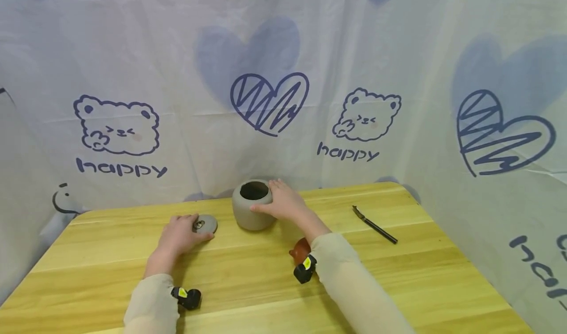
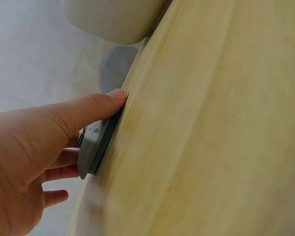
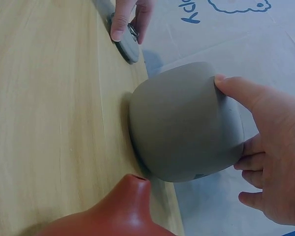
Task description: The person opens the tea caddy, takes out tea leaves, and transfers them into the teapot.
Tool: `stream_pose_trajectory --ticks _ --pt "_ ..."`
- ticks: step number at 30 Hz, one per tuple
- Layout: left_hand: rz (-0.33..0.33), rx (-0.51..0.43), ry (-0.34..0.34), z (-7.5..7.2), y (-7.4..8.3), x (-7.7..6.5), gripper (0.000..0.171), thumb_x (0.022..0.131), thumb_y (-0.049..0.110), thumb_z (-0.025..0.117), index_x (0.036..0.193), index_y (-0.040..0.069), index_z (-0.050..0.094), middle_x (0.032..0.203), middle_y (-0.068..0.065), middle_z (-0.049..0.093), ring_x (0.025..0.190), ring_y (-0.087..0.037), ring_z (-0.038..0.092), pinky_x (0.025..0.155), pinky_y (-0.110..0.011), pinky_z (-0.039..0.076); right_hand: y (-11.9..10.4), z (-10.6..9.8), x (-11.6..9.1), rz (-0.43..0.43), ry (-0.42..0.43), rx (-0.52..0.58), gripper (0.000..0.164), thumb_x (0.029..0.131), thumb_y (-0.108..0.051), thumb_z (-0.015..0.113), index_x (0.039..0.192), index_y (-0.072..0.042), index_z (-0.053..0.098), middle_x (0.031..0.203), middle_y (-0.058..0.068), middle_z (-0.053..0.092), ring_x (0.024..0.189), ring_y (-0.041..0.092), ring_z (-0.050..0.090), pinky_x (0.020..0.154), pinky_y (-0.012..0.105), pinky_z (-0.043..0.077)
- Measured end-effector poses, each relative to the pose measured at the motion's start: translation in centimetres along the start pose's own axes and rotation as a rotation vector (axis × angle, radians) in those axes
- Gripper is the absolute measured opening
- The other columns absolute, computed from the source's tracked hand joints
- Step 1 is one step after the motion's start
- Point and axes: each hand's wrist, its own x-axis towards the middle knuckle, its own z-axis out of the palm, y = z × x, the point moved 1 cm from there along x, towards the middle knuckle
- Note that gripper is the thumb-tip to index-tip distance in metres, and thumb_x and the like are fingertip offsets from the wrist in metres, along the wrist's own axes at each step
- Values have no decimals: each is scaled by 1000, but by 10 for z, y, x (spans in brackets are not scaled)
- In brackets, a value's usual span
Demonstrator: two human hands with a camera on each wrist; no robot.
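A round grey jar (image 1: 250, 215) stands uncovered on the table, its dark opening facing up. My right hand (image 1: 285, 203) holds it from the right side, thumb on the near upper side and fingers round the far side. To the left of the jar lies a flat grey lid (image 1: 208, 224) with a small metal fitting on top. My left hand (image 1: 179, 234) grips this lid by its edge between thumb and fingers. In the left wrist view the lid (image 2: 94, 142) is right at the tabletop, tilted little if at all.
A reddish-brown rounded thing with a short hollow-tipped neck (image 3: 130, 199) sits near the jar, partly behind my right forearm in the head view. Farther right lies a slim black-handled tool (image 1: 376, 226). A printed cloth (image 1: 208, 142) hangs behind the wooden table (image 1: 248, 285).
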Motion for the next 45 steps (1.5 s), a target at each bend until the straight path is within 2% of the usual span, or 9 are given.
stream_pose_trajectory --ticks 7,19,26,33,45 --pt "-13 42 72 -4 1 0 85 79 58 71 138 0 52 132 -30 56 119 -49 47 96 -66 38 -2 -2 -1 11 -1 17 98 82 -68 61 153 -7 32 160 10 31 152 27 19 123 45 22" --pt "20 39 286 -19 9 0 82 75 54 74 135 3 54 133 -25 58 117 -43 46 98 -62 34 -3 -4 -3 3 6 27 97 82 -68 61 152 -7 33 159 10 33 152 28 20 123 43 22" --pt "44 20 366 -27 12 1 78 74 51 76 132 3 57 128 -24 61 113 -41 47 94 -59 36 1 -3 -3 19 2 14 98 82 -69 61 153 -7 32 160 9 31 152 27 19 123 44 22" --pt "53 12 394 -38 18 2 79 75 54 76 133 5 57 129 -23 61 115 -40 47 95 -58 35 0 -4 -5 10 1 19 98 82 -68 61 152 -6 32 159 10 32 152 27 19 123 44 22" --pt "91 7 356 -56 41 7 79 77 57 73 135 8 57 133 -18 61 116 -38 48 98 -59 35 -1 -2 -2 -1 -9 -30 99 83 -71 58 153 -7 31 161 10 28 152 26 18 124 43 20"
